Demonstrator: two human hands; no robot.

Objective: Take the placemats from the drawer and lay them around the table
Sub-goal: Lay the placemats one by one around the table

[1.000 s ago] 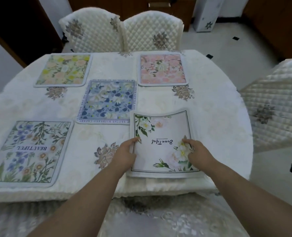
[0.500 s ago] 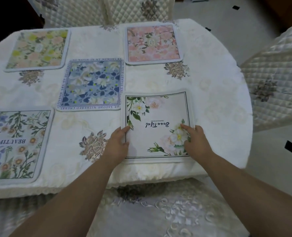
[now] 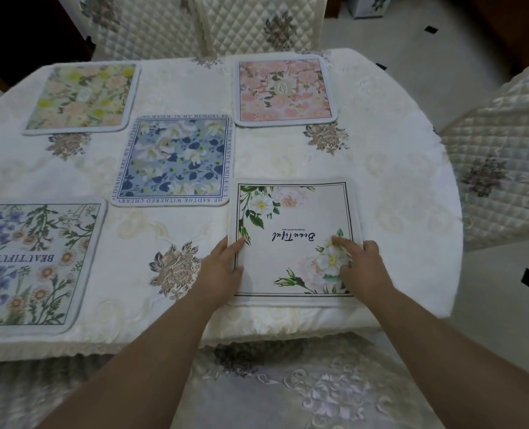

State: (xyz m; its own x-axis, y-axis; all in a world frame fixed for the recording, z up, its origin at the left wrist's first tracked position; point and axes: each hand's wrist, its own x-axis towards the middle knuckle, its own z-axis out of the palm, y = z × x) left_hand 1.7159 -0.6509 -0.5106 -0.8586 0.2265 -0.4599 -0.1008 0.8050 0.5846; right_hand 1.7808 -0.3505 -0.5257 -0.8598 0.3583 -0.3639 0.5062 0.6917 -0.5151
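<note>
leaning over the near edge of the table (image 3: 380, 187), the person has both hands down on the white placemat (image 3: 294, 243) with the green-leaved flowers and the word "beautiful" in script. that mat lies flat between the two hands, close to the table's near rim. the left hand (image 3: 223, 269) rests on the mat's left border, fingers straight and relaxed, gripping nothing. the right hand (image 3: 360, 267) lies over the lower right corner, fingers stretched out flat, the fingertips (image 3: 335, 240) pressing on the printed white flower.

beyond the left hand sits the blue placemat (image 3: 173, 162) with lettering round its edge, its near right corner just beside the white mat's far left corner. straight ahead of the right hand, further off, lies the pink placemat (image 3: 284, 89). well out past the left hand are the yellow-green placemat (image 3: 83, 97), far away, and the purple-flowered placemat (image 3: 34, 264), at the near edge.
</note>
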